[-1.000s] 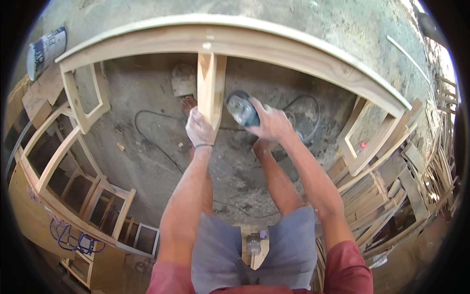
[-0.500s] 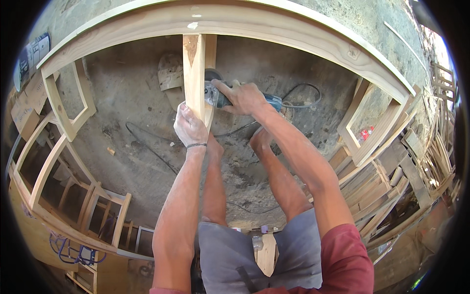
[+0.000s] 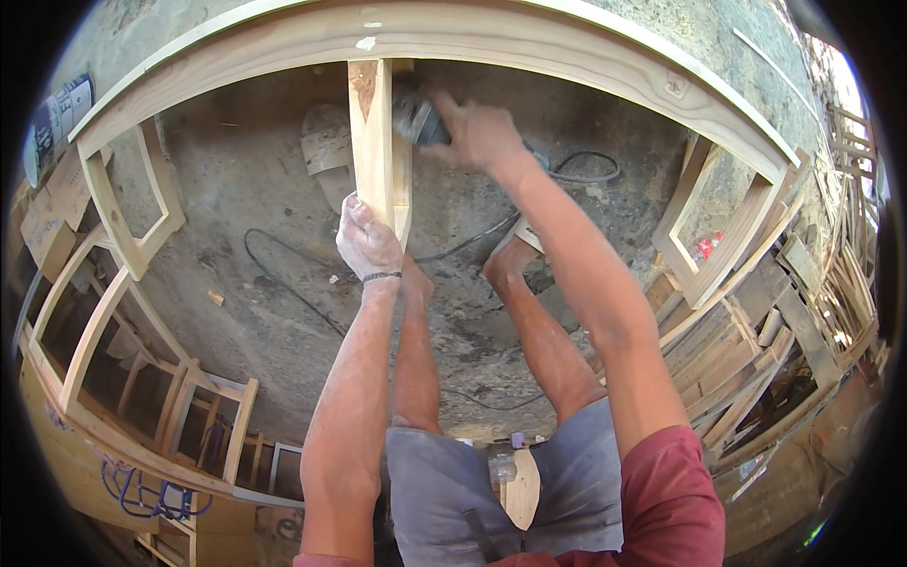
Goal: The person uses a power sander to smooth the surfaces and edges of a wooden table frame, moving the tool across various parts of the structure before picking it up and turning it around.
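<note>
My left hand (image 3: 367, 236), dusty white, is closed round the lower end of a pale wooden post (image 3: 371, 142) that joins the long curved rail (image 3: 529, 49) of a wooden frame. My right hand (image 3: 477, 137), smeared by motion, grips a teal angle grinder (image 3: 428, 125). The grinder's head is blurred and lies close against the right side of the post, near the rail. Whether its disc touches the wood I cannot tell. A power cord (image 3: 590, 168) curls from the grinder's back end across the floor.
Wooden side frames stand at left (image 3: 142, 203) and right (image 3: 718, 227). Chair-like frames (image 3: 189, 416) lie lower left, beside cardboard (image 3: 52, 222) and a paint tin (image 3: 61, 118). Scrap wood (image 3: 756, 364) is piled at right. A dark cord (image 3: 283, 269) crosses the concrete floor by my feet.
My right hand has pushed the grinder away from me along the post, up toward the rail. My left hand keeps its hold on the post.
</note>
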`<action>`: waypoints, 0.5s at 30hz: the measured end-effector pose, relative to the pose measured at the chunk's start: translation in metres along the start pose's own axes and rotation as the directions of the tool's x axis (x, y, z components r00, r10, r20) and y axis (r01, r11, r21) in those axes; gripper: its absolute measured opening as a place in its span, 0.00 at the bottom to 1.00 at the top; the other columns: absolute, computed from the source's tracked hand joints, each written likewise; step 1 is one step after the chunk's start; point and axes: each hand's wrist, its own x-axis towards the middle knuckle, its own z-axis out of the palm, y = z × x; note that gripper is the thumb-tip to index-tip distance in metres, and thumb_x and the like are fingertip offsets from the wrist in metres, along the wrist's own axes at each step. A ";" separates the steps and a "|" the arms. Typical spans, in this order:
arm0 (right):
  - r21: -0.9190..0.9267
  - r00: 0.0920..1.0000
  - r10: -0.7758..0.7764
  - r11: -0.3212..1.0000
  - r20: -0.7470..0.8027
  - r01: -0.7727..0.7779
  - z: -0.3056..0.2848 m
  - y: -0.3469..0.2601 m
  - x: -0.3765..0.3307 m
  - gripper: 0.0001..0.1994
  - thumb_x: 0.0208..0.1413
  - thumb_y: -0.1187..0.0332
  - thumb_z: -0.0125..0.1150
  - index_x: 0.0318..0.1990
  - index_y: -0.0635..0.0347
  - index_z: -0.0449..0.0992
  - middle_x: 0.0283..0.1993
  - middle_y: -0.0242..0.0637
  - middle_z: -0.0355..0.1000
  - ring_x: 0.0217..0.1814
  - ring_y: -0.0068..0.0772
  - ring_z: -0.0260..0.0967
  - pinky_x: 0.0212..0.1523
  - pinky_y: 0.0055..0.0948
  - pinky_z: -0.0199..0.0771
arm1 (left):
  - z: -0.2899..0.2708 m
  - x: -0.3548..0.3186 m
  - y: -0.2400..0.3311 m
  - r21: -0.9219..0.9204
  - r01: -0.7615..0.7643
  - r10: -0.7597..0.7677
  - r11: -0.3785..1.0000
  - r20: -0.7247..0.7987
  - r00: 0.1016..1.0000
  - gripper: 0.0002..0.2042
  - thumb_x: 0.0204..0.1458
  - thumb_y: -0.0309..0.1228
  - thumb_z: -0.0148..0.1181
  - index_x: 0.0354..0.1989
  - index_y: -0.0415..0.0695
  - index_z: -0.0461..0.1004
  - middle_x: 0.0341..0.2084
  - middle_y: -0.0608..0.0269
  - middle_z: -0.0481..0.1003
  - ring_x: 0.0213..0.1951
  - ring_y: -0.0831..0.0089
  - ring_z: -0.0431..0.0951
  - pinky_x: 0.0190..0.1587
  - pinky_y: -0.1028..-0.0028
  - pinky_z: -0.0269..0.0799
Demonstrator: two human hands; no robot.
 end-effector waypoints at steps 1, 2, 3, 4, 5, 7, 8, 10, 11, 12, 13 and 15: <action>-0.011 0.998 -0.054 0.998 -0.022 0.054 0.010 -0.007 -0.005 0.45 0.53 0.35 0.64 0.75 0.39 0.56 0.46 0.55 0.79 0.43 0.58 0.81 0.41 0.52 0.82 | 0.000 0.001 -0.001 0.013 -0.018 0.018 1.000 -0.008 1.000 0.29 0.71 0.50 0.34 0.43 0.38 0.79 0.32 0.38 0.80 0.38 0.37 0.80 0.41 0.49 0.72; -0.023 0.993 -0.109 0.994 -0.044 0.108 0.026 -0.015 -0.014 0.44 0.53 0.36 0.64 0.75 0.39 0.56 0.46 0.55 0.79 0.42 0.58 0.81 0.40 0.51 0.82 | 0.000 0.002 -0.003 0.027 -0.035 0.035 0.999 -0.016 0.999 0.29 0.71 0.50 0.34 0.43 0.38 0.79 0.32 0.38 0.80 0.38 0.37 0.80 0.41 0.49 0.72; -0.035 0.985 -0.160 0.987 -0.061 0.158 0.039 -0.023 -0.022 0.44 0.54 0.36 0.64 0.74 0.40 0.57 0.45 0.55 0.79 0.42 0.57 0.81 0.40 0.51 0.82 | -0.001 0.001 -0.004 0.041 -0.049 0.050 0.998 -0.019 0.999 0.29 0.71 0.50 0.34 0.43 0.38 0.79 0.32 0.39 0.80 0.38 0.37 0.80 0.41 0.49 0.72; -0.021 0.987 -0.160 0.987 -0.018 0.160 0.046 -0.028 -0.030 0.43 0.54 0.37 0.64 0.74 0.40 0.58 0.44 0.54 0.78 0.41 0.57 0.81 0.39 0.50 0.81 | 0.001 0.000 -0.003 0.031 -0.035 0.036 0.999 -0.004 0.999 0.30 0.71 0.50 0.34 0.43 0.38 0.79 0.32 0.39 0.80 0.38 0.37 0.80 0.40 0.49 0.72; -0.007 0.987 -0.159 0.987 0.025 0.160 0.052 -0.033 -0.037 0.42 0.54 0.38 0.65 0.74 0.40 0.58 0.43 0.54 0.78 0.40 0.56 0.81 0.38 0.49 0.81 | 0.001 0.001 -0.003 0.022 -0.021 0.021 1.000 0.011 1.000 0.30 0.71 0.50 0.34 0.43 0.38 0.79 0.31 0.39 0.80 0.37 0.37 0.80 0.40 0.49 0.72; 0.004 0.981 -0.175 0.985 0.087 0.175 0.059 -0.037 -0.046 0.42 0.55 0.39 0.65 0.74 0.40 0.58 0.42 0.53 0.78 0.39 0.54 0.81 0.36 0.47 0.81 | 0.002 0.001 -0.004 -0.003 -0.008 0.008 1.000 0.030 1.000 0.30 0.71 0.51 0.34 0.43 0.37 0.78 0.31 0.40 0.80 0.37 0.38 0.80 0.40 0.49 0.72; -0.001 0.976 -0.187 0.982 0.110 0.189 0.061 -0.036 -0.050 0.42 0.55 0.40 0.65 0.74 0.40 0.58 0.42 0.53 0.77 0.38 0.53 0.81 0.35 0.47 0.81 | 0.003 0.001 -0.005 -0.022 -0.008 0.009 1.000 0.037 0.999 0.30 0.71 0.51 0.34 0.43 0.37 0.78 0.31 0.40 0.80 0.37 0.38 0.80 0.39 0.50 0.72; -0.011 0.967 -0.220 0.975 0.129 0.223 0.070 -0.036 -0.055 0.42 0.55 0.40 0.65 0.75 0.40 0.57 0.43 0.52 0.77 0.38 0.51 0.82 0.34 0.46 0.81 | 0.003 0.000 -0.006 -0.035 -0.005 0.006 0.999 0.031 0.999 0.30 0.71 0.51 0.34 0.43 0.37 0.78 0.30 0.40 0.80 0.36 0.38 0.80 0.39 0.50 0.72; -0.019 0.964 -0.235 0.971 0.127 0.239 0.077 -0.036 -0.057 0.42 0.55 0.40 0.65 0.75 0.40 0.57 0.43 0.52 0.77 0.38 0.51 0.82 0.34 0.45 0.81 | 0.003 0.000 -0.007 -0.033 -0.001 0.002 0.999 0.024 1.000 0.29 0.71 0.51 0.34 0.43 0.38 0.78 0.30 0.40 0.80 0.36 0.39 0.81 0.39 0.51 0.72; -0.032 0.960 -0.255 0.965 0.120 0.260 0.077 -0.038 -0.057 0.43 0.55 0.40 0.65 0.75 0.40 0.56 0.43 0.52 0.77 0.38 0.51 0.82 0.34 0.45 0.81 | 0.003 0.002 -0.005 -0.034 -0.002 0.002 0.999 0.009 1.000 0.29 0.71 0.50 0.34 0.43 0.38 0.78 0.30 0.40 0.80 0.36 0.39 0.81 0.39 0.51 0.73; -0.025 0.960 -0.247 0.967 0.131 0.252 0.078 -0.040 -0.059 0.42 0.55 0.42 0.65 0.76 0.39 0.56 0.44 0.52 0.77 0.38 0.50 0.82 0.35 0.43 0.81 | 0.001 0.002 -0.004 -0.035 0.002 -0.001 0.999 0.010 1.000 0.29 0.71 0.51 0.34 0.43 0.38 0.78 0.30 0.40 0.80 0.36 0.39 0.81 0.38 0.51 0.72; -0.009 0.962 -0.225 0.973 0.153 0.229 0.083 -0.046 -0.066 0.41 0.56 0.45 0.64 0.76 0.38 0.55 0.46 0.52 0.77 0.38 0.47 0.82 0.37 0.40 0.81 | -0.002 0.001 -0.003 -0.033 0.006 -0.006 0.999 0.020 1.000 0.29 0.71 0.51 0.34 0.43 0.38 0.78 0.30 0.40 0.79 0.35 0.39 0.81 0.38 0.52 0.72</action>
